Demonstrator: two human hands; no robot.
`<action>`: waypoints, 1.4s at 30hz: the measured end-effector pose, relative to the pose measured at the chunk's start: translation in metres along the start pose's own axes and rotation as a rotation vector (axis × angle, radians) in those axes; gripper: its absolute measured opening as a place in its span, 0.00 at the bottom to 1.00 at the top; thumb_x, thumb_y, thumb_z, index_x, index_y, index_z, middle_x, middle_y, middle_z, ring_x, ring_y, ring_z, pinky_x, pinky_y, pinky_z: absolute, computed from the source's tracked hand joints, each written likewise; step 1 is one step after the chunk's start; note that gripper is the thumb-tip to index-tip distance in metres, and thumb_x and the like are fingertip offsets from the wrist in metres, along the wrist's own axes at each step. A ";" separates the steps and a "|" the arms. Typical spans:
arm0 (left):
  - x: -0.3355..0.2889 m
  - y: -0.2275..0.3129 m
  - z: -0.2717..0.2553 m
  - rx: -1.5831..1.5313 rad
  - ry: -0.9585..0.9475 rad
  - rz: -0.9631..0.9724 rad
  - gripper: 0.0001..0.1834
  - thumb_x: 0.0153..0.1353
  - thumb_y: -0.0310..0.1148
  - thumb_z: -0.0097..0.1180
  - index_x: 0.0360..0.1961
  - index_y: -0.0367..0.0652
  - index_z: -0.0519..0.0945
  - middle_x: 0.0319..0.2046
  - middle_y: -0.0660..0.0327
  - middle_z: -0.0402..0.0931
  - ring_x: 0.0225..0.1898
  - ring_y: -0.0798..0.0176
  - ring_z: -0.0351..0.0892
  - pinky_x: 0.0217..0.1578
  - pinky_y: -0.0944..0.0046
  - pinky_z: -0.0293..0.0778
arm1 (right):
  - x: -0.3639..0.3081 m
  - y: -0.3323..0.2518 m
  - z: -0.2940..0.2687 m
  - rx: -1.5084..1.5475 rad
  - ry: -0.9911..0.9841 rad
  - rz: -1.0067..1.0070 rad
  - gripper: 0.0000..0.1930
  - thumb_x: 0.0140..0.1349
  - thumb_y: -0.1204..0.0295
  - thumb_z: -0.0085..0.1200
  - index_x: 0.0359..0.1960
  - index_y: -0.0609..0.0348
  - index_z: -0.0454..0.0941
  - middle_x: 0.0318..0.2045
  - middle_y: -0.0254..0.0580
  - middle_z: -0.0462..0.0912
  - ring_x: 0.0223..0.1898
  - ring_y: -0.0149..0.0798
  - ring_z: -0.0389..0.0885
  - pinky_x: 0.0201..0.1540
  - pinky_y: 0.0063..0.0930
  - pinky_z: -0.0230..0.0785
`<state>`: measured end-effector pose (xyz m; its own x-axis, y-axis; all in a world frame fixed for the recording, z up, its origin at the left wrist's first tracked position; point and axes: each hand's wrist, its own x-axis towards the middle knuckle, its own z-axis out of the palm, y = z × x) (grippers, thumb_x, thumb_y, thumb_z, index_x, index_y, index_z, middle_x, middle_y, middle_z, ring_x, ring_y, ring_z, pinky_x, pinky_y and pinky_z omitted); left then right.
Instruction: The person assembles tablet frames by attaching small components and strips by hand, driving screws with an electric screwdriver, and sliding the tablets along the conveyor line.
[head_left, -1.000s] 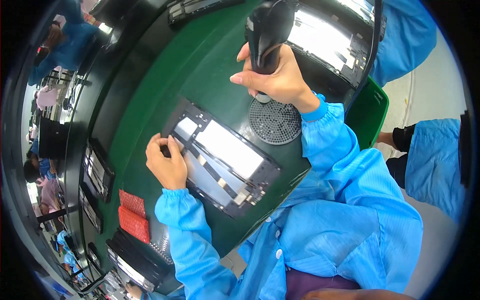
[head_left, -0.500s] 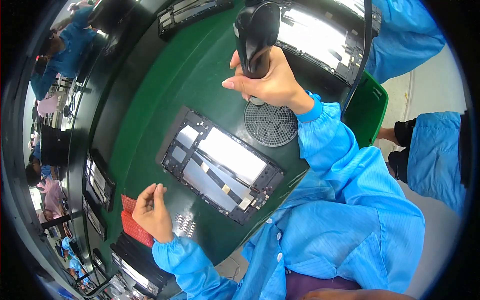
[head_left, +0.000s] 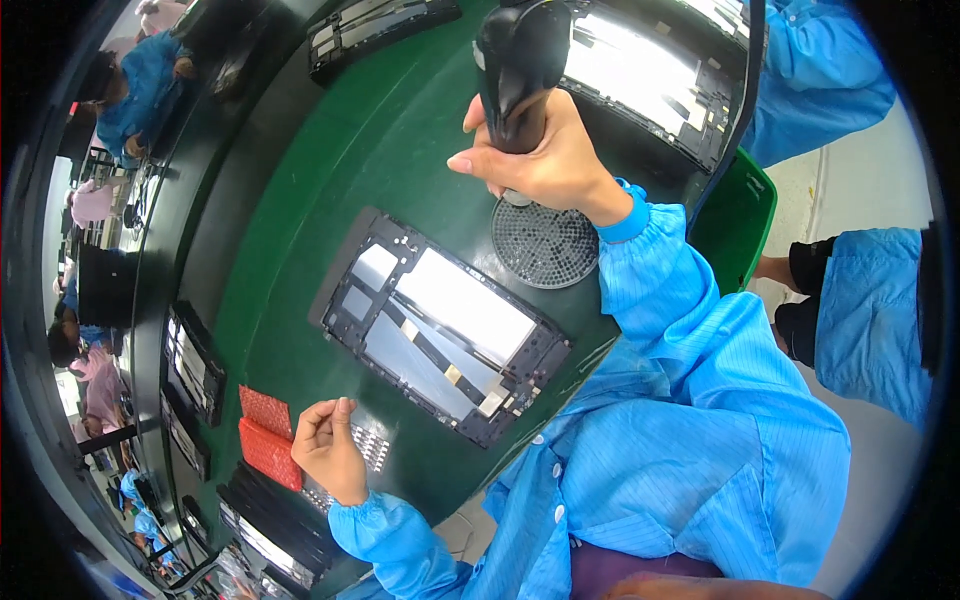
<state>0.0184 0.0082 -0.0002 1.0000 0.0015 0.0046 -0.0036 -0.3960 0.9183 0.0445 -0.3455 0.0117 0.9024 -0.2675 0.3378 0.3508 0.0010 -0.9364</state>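
My right hand (head_left: 560, 165) is wrapped around a black powered screwdriver (head_left: 520, 65) held upright. Its lower end is over the far edge of a round screw tray (head_left: 545, 245), a disc full of small holes; my hand hides the tip. In front of me, at a slant, an opened tablet (head_left: 440, 330) lies with its silver inner plates and a dark ribbon cable showing. To the left of the tablet, my left hand (head_left: 332, 455) is raised with thumb and fingertips pinched together; anything between them is too small to see. Beside it lies a sheet of small silver pieces (head_left: 371, 447).
Red bubble wrap (head_left: 268, 450) lies left of my left hand, near a stack of dark tablets (head_left: 265, 535). More opened tablets (head_left: 640, 75) are at the far right, by a dark upright bar. A green bin (head_left: 745, 215) stands beyond the table's right edge.
My left hand has come nearer to me and slightly right, now partly over the sheet of small pieces. The screwdriver and right hand have shifted only slightly.
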 end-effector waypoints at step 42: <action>0.038 -0.021 0.018 -0.259 -0.382 -0.266 0.01 0.51 0.20 0.55 0.26 0.32 0.77 0.23 0.58 0.77 0.23 0.66 0.80 0.18 0.74 0.75 | -0.036 -0.013 0.198 0.139 -0.452 0.002 0.18 0.43 0.74 0.67 0.34 0.64 0.73 0.25 0.37 0.76 0.29 0.27 0.76 0.35 0.20 0.69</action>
<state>0.0569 0.0003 -0.0259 0.8964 -0.2823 -0.3419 0.2979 -0.1876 0.9360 0.0572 -0.1456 0.0308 0.9108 0.1791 0.3721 0.3511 0.1383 -0.9261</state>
